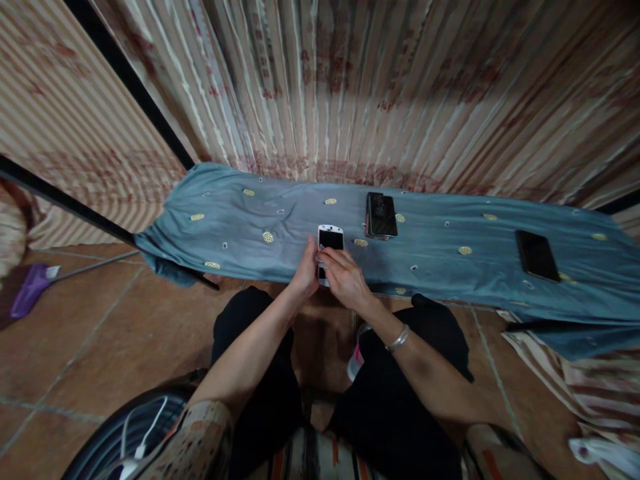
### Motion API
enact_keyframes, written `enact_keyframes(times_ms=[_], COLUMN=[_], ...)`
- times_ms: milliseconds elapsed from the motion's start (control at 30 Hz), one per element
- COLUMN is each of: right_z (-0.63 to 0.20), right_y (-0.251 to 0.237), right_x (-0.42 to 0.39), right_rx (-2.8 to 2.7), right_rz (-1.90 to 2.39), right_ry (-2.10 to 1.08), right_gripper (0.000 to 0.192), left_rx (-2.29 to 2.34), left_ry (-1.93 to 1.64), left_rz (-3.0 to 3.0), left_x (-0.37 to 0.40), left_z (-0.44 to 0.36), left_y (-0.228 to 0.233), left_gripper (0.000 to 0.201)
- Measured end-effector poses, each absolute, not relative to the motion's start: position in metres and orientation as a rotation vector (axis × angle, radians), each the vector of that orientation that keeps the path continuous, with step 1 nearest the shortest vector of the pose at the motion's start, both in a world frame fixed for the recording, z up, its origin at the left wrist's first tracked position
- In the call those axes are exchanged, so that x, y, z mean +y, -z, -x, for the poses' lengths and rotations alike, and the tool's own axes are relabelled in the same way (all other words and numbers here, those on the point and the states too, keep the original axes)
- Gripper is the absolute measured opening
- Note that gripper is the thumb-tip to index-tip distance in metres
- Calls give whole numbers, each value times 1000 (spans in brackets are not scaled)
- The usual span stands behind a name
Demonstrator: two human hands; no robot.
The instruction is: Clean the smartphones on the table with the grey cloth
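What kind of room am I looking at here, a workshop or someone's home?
Probably a home, not a workshop: striped curtains hang behind a low table under a blue cloth, over a tiled floor. Both hands, left hand and right hand, hold a white phone.

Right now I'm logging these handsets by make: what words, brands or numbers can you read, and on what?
None can be read.
White phone, held by left hand and right hand: screen dark, no marking legible.
Two black phones: blank.
Blue cloth: small motifs, too blurred to read.
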State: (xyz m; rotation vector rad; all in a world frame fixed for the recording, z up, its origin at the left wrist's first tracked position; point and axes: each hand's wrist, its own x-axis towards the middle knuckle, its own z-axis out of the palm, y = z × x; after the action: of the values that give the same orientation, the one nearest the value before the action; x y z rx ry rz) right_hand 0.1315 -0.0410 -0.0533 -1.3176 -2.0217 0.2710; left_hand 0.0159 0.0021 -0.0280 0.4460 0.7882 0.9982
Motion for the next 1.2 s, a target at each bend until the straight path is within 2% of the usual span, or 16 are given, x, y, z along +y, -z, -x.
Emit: enact_keyframes(times_ms=[467, 900, 967, 1067, 1200], right_z=[-130, -170, -177, -182, -182], right_y=[56, 61, 63, 65, 60], right_x=[-52, -50, -48, -44, -44], right_rx=[-1977, -1807, -1695, -1403, -966], right_rz=[1025, 1386, 1476, 1502, 1282], right_ry=[-270, -267, -385, -737, -1261], right_gripper=[33, 26, 21, 19, 42], left_rx=[789, 751, 729, 688, 657], left_ry=[-980, -992, -975, -958, -941], left_rz=[-441, -392, -369, -368, -385], left_x=[19, 23, 23, 23, 20], left_z=[1, 4, 2, -2, -8], left_y=[19, 11, 12, 13, 13], left_gripper=[76, 77, 77, 77, 74])
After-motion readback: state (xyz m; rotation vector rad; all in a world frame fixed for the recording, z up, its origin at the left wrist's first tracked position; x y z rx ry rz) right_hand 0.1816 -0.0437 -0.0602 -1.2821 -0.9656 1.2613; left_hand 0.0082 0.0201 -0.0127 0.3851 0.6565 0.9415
